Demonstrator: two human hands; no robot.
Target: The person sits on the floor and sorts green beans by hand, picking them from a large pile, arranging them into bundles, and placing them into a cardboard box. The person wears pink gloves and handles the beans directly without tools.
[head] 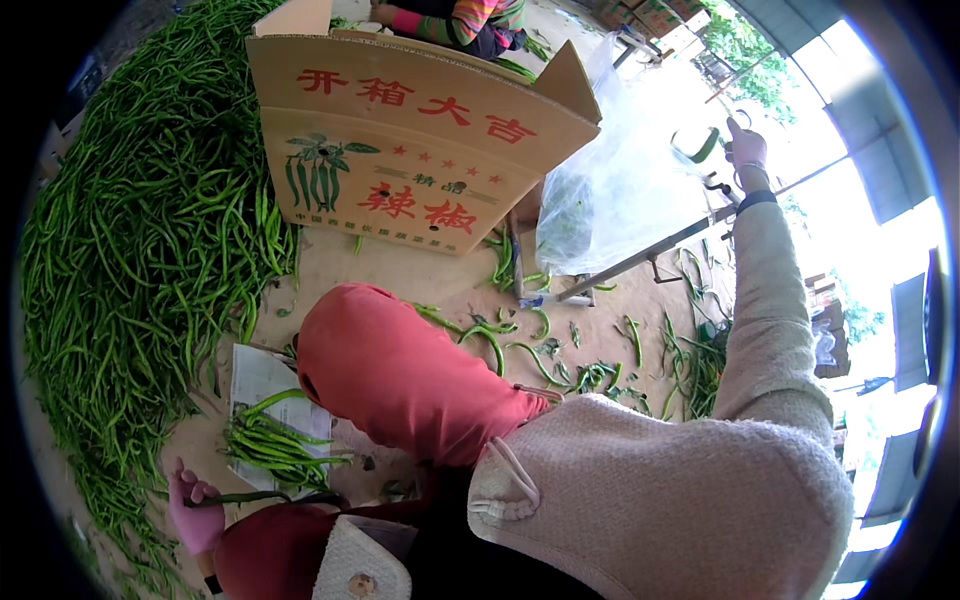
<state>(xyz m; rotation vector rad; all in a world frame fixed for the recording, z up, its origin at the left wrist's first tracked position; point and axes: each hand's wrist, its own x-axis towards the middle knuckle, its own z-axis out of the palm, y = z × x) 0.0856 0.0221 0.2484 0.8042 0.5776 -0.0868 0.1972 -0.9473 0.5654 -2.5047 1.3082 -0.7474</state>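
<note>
My left hand [196, 506], pink as if in a thin glove, holds a long dark green chili pepper [244, 497] near the lower left. Close by, a bunch of green peppers [281, 442] rests on a sheet of newspaper [251, 375]. My right arm reaches far out at the upper right. Beside the fingers of my right hand [748, 150] is a curved green piece [706, 146], seemingly a pepper; glare hides whether the fingers grip it. A large heap of long green peppers [150, 202] fills the left side.
An open cardboard box [420, 142] with printed peppers stands ahead, beside a metal frame [645, 255] with clear plastic sheeting [600, 202]. Loose peppers and leaves [540, 360] litter the ground. Another person's striped sleeve [450, 28] shows behind the box. My bent knee [375, 360] is in front.
</note>
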